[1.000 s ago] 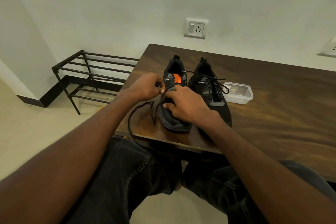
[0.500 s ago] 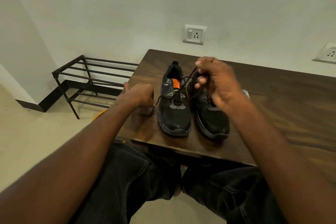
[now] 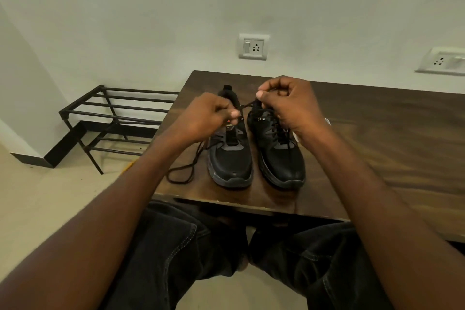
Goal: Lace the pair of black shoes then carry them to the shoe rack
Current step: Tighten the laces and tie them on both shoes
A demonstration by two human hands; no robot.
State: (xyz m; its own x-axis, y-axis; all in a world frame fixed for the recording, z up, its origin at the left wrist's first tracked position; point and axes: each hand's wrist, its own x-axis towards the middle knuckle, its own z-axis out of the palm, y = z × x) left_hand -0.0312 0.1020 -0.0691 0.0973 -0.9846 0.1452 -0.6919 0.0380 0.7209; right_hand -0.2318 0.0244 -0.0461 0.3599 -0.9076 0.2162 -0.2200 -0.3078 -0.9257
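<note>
Black mesh sports shoes [image 3: 254,156] side by side on dark wooden table [image 3: 377,138]; lacing underway, thin black shoelace [image 3: 245,106] pinched taut between left hand [image 3: 203,118] and right hand [image 3: 289,103]; next likely needs threading through left shoe's eyelet

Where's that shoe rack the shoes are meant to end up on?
In the head view the black metal shoe rack stands on the floor against the wall, just left of the wooden table's left edge.
</note>
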